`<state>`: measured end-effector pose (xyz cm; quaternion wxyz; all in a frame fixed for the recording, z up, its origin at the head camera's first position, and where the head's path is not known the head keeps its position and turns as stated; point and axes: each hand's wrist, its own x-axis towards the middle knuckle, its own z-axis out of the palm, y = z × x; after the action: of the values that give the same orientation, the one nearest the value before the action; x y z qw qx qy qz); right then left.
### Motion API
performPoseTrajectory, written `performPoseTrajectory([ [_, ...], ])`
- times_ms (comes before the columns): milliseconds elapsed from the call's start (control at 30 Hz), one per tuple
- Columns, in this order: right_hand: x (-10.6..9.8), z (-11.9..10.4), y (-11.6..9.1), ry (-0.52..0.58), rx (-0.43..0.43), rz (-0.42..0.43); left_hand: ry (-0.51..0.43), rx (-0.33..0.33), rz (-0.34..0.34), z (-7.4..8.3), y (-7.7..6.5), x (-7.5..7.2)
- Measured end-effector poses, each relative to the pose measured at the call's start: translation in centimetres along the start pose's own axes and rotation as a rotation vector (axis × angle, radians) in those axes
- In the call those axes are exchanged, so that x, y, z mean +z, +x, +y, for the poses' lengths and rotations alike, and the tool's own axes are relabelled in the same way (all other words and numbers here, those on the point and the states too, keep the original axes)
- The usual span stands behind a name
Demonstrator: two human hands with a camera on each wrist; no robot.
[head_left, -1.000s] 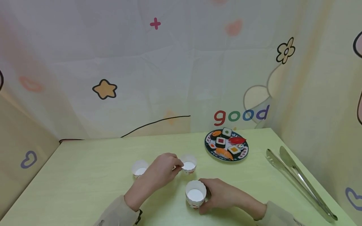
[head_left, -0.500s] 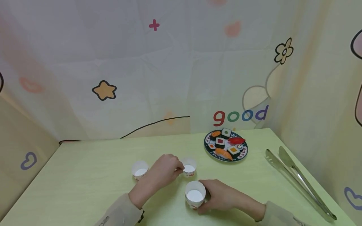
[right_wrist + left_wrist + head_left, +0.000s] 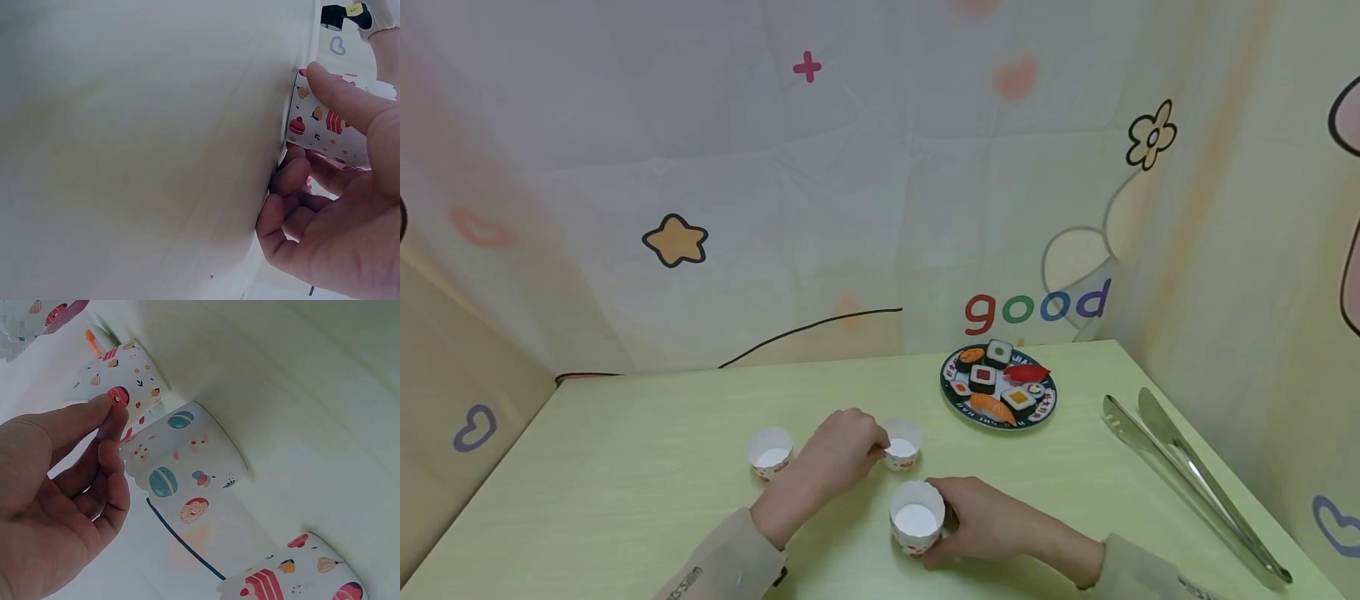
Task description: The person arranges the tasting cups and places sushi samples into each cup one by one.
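My left hand (image 3: 844, 450) pinches the near-left rim of a white paper baking cup (image 3: 904, 450) with thumb and forefinger. In the left wrist view that cup (image 3: 140, 372) has a pink doughnut print, and the hand (image 3: 69, 481) covers part of it. Beside it stands a cup with teal macarons (image 3: 187, 465), which the hand hides in the head view. Closer to me, my right hand (image 3: 985, 518) holds another baking cup (image 3: 917, 521) from its right side, thumb and fingers around it. The right wrist view shows this cup (image 3: 328, 122) upright on the table.
One more baking cup (image 3: 770, 450) stands left of the left forearm. A round plate of sushi pieces (image 3: 998, 387) lies at the back right. Long metal tongs (image 3: 1195, 483) lie along the table's right edge. Printed cloth (image 3: 760, 183) walls in the back and sides.
The left hand and the cup it pinches have come slightly nearer to me. The right hand and its cup have stayed almost still.
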<state>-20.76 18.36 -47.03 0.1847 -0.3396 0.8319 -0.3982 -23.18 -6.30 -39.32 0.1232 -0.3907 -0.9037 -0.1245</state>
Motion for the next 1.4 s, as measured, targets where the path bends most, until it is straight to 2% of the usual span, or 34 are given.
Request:
performPoseTrajectory([
  [133,0.1,0.2,0.1,0.003,0.02,0.004,0.012,-0.01,-0.003,0.0,0.1,0.2],
  [367,-0.8,-5.3,-0.9,0.008,0.12,0.0,0.02,-0.025,0.003,-0.1,0.1,0.4],
  [633,-0.9,-3.4,-1.0,-0.014,0.061,-0.019,0.011,-0.051,-0.023,0.2,0.0,0.1],
  [933,-0.2,0.3,-0.6,0.101,0.108,-0.011,-0.035,-0.021,0.004,0.8,-0.5,-0.6],
  [1067,-0.3,-0.4,-0.7,0.148,0.102,-0.002,-0.063,-0.007,0.022,1.2,-0.8,-1.0],
  [1267,-0.5,-3.9,-1.3,0.17,0.124,0.029,-0.11,-0.01,0.005,1.8,-1.3,-1.5],
  [1400,-0.3,-5.1,-1.5,0.181,0.139,0.056,-0.148,-0.008,-0.004,2.2,-1.6,-1.9],
])
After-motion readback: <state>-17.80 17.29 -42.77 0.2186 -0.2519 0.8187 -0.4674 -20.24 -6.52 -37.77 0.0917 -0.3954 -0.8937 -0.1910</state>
